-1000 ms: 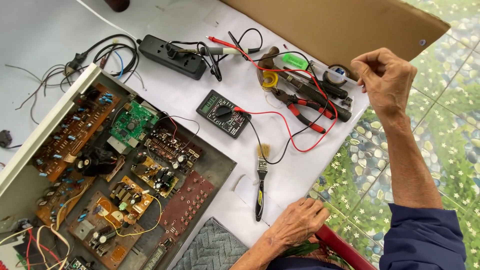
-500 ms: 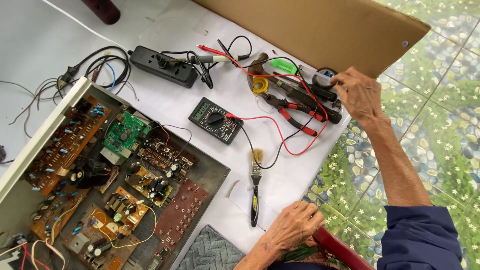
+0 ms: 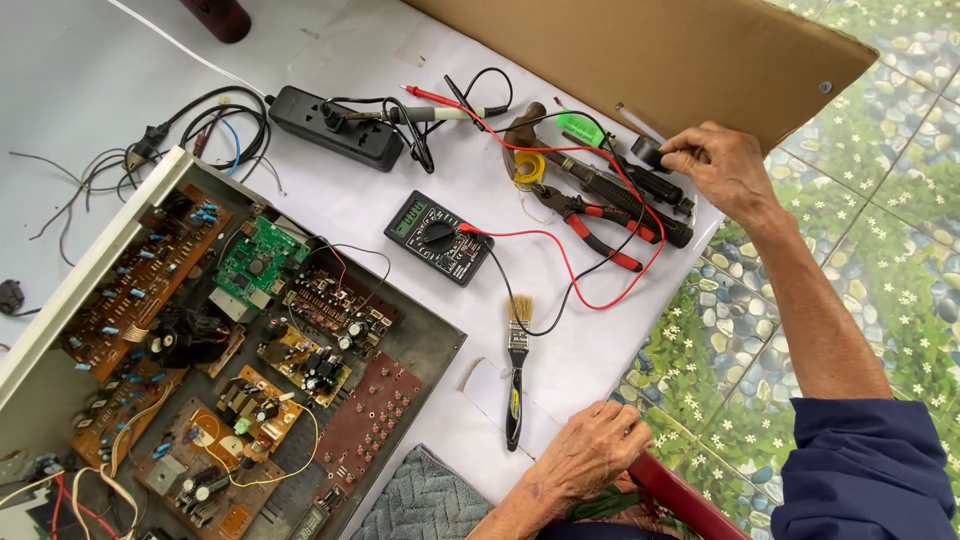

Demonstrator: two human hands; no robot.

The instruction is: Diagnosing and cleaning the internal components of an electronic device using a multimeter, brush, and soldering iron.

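Nearest the camera, the left hand [image 3: 597,452] rests loosely curled, fingers drawn together, on the table's near edge, holding nothing; it sits just right of the black handle of the paintbrush [image 3: 516,372], which lies lengthwise with its bristles pointing toward the multimeter [image 3: 438,237]. A grey woven mat [image 3: 425,505] lies left of that hand.

Left of the multimeter stands the opened metal chassis [image 3: 440,345], the one container here. Inside it lie several brown circuit boards [image 3: 135,275], a green board [image 3: 258,260] at the end nearest the power strip, a dark red-brown board [image 3: 370,425] along the side nearest the brush, and loose yellow, white and red wires.

The multimeter sits mid-table, its red lead [image 3: 600,300] looping off to the right, its black lead [image 3: 545,320] curving past the brush bristles.

Beyond the multimeter lie red-handled pliers [image 3: 600,222], a yellow reel [image 3: 529,167] and a green-handled tool [image 3: 578,127]. Farther right, the right hand [image 3: 722,168] pinches a small dark roll of tape [image 3: 650,152] between thumb and fingertips, just above the tool pile, in front of the cardboard sheet [image 3: 650,50]. A black power strip [image 3: 335,125] lies behind the multimeter to its left.

A second ago that right hand was raised clear of the tools, out over the tiled floor; half a second ago it had dropped onto the tool pile. The left hand has kept its place.
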